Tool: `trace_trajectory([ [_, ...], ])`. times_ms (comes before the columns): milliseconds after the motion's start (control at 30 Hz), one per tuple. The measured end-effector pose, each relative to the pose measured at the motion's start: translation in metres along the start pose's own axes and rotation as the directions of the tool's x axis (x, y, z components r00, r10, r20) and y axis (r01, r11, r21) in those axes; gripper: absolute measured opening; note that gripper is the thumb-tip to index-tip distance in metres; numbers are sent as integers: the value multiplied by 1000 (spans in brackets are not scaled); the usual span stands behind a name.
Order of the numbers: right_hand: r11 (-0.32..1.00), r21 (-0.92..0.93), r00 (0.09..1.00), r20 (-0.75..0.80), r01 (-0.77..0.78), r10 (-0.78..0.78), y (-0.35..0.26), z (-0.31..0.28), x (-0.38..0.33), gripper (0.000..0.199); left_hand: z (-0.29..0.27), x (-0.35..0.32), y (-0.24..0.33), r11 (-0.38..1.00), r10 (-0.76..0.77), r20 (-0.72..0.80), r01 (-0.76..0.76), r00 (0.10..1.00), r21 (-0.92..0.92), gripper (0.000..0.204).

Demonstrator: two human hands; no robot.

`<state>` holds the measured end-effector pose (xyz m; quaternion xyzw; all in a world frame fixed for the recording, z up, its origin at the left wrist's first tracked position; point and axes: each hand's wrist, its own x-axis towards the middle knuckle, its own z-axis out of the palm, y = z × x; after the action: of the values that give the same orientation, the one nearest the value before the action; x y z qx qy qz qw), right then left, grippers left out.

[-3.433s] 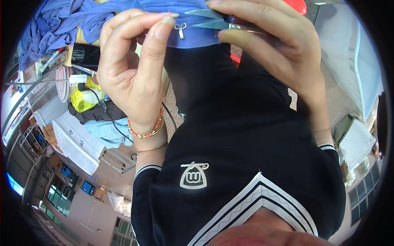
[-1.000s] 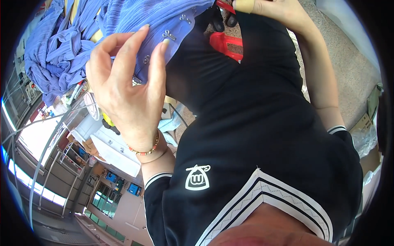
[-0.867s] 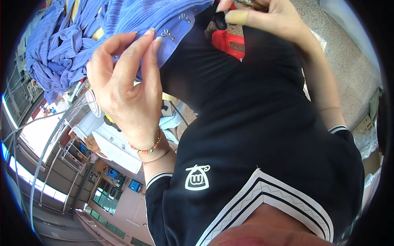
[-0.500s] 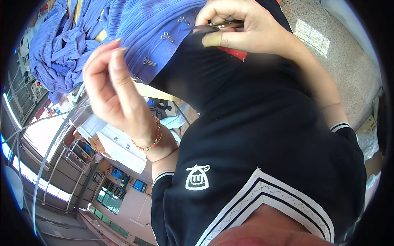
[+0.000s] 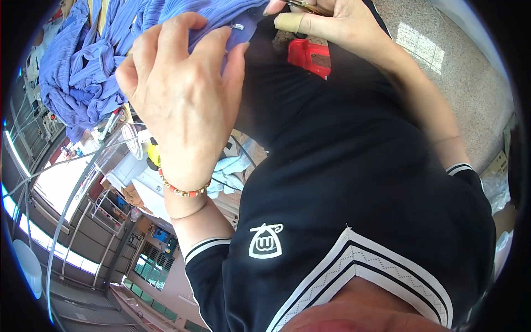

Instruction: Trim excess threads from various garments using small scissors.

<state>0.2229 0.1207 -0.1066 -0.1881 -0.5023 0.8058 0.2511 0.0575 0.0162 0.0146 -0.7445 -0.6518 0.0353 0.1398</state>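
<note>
A blue-violet ribbed garment (image 5: 166, 8) lies across the top of the view, with its smooth edge band over my black-clad lap. Over this band my left hand (image 5: 182, 94) bends its fingers, the thumb and index pinching the cloth near its edge. Small metal hook fasteners sit on the band; one hook (image 5: 237, 26) shows just past my left fingertips, while the others are mostly covered. In my right hand (image 5: 337, 22), at the top edge, are dark and brass-coloured thread snips (image 5: 303, 6), partly cut off by the frame. A tan wrap (image 5: 289, 22) covers the right thumb's tip.
More of the garment (image 5: 77, 83) is heaped at upper left. A red object (image 5: 308, 57) shows below my right hand. Light blue cloth (image 5: 228, 172) and a pale work surface (image 5: 145, 180) lie beyond my left forearm. Speckled floor (image 5: 464, 72) spreads at right.
My left hand has come up and right from beside the garment, turned back-of-hand up, and closed on its band. My right hand with the snips has moved up, uncovering more of the red object.
</note>
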Motion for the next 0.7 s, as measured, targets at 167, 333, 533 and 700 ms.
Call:
trace_trajectory([
  [167, 1000, -13, 1000, 24, -6, 6, 1, 1, -2, 17, 0, 1, 6, 999, 9, 10, -10, 1000, 45, 14],
  [333, 893, -50, 885, 171, 448, -434, 12, -2, 4, 16, 10, -1, 4, 999, 48, -9, -48, 999, 6, 9],
  [533, 1000, 5, 996, 85, -13, 13, 0, 3, -6, 14, 24, -8, -1, 857, -172, -173, 61, 970, -512, 6],
  [700, 1000, 17, 998, 64, 18, -19, 3, 9, -6, 14, 24, -12, 1, 523, -497, -136, 171, 857, -835, 6],
])
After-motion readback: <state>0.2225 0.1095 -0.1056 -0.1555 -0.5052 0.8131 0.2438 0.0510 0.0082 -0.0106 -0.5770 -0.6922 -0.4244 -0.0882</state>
